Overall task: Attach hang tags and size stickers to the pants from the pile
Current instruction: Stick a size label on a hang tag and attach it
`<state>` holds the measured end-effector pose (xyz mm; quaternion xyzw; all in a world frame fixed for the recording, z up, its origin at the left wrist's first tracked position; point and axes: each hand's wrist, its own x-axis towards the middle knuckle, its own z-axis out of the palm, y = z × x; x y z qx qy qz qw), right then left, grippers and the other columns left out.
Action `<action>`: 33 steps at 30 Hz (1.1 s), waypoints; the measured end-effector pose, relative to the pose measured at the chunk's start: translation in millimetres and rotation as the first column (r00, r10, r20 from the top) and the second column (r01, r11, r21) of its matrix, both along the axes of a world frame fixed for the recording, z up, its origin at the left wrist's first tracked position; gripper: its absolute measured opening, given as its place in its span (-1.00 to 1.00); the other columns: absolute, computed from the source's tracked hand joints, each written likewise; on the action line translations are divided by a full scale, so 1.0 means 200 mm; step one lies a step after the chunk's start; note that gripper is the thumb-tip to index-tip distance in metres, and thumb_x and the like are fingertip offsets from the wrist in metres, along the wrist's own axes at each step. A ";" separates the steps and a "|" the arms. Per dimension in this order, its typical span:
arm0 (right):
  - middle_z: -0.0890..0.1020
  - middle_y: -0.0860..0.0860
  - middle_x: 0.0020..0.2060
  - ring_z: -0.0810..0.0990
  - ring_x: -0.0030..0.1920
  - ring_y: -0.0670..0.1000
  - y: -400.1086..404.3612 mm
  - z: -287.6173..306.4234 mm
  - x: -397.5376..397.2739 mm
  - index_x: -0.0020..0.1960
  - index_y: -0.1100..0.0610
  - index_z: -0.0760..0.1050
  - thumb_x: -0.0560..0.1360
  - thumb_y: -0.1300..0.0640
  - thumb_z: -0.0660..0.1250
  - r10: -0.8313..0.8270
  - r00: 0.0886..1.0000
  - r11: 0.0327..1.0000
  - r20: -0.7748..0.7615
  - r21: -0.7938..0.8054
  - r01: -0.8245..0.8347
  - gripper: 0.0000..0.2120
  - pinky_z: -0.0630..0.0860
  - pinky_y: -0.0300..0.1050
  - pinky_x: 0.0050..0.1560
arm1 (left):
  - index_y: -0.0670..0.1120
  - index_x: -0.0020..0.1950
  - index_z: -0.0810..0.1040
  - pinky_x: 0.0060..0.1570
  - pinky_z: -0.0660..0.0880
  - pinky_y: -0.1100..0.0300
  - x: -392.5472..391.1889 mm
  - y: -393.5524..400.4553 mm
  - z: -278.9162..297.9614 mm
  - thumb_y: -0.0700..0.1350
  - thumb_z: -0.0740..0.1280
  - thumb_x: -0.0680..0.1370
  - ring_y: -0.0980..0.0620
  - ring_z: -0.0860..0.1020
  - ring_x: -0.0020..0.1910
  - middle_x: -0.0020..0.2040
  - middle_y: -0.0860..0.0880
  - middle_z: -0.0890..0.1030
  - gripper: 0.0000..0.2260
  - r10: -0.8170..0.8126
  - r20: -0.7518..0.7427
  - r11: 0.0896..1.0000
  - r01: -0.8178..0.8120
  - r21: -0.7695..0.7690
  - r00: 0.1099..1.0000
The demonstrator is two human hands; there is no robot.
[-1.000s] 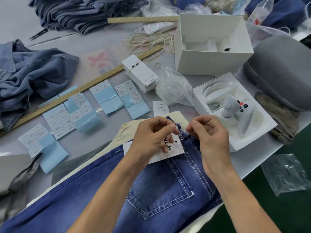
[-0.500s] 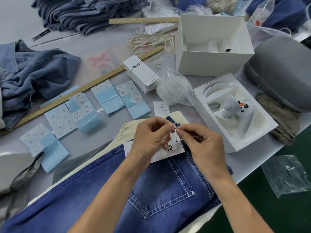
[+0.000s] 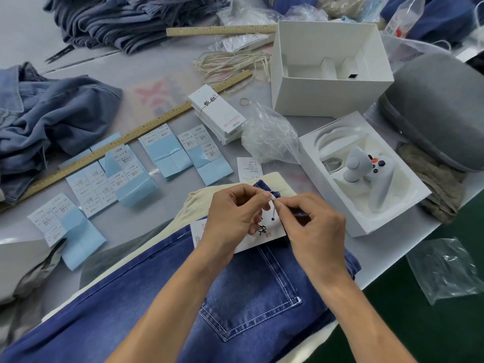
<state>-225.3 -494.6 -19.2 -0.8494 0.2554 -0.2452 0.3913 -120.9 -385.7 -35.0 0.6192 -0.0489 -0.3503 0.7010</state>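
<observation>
Blue jeans (image 3: pixel 248 305) lie back pocket up on the table in front of me, over a cream garment (image 3: pixel 199 205). A white hang tag (image 3: pixel 264 233) with black characters rests on the waistband. My left hand (image 3: pixel 233 218) and my right hand (image 3: pixel 311 231) meet above it, both pinching the tag's thin white string (image 3: pixel 273 209), which runs down to the tag's hole. A stack of spare hang tags (image 3: pixel 217 113) sits further back. Sheets of size stickers (image 3: pixel 167 148) on blue backing lie in a row to the left.
A long wooden ruler (image 3: pixel 110 150) crosses the table behind the stickers. Folded denim pants (image 3: pixel 136 19) are piled at the back and a crumpled denim garment (image 3: pixel 47 121) lies left. An open white box (image 3: pixel 327 72), a tray holding a controller (image 3: pixel 366 174) and a grey case (image 3: pixel 440 106) stand right.
My right hand has moved left to meet my left hand. Both now pinch the string just above the tag, and the string is drawn up tight.
</observation>
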 end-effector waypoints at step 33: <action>0.71 -0.05 -0.22 0.69 -0.22 -0.02 -0.23 0.03 -0.01 -0.14 0.15 0.74 0.45 0.12 0.53 0.499 0.863 0.856 -0.079 -0.107 -0.505 -0.90 0.61 0.05 -0.22 | -0.29 -0.14 0.62 -0.46 0.37 0.25 0.08 0.07 0.04 -0.33 0.41 0.55 0.00 0.39 -0.46 -0.32 -0.18 0.56 -0.92 -0.458 0.068 0.886 0.449 0.114 0.886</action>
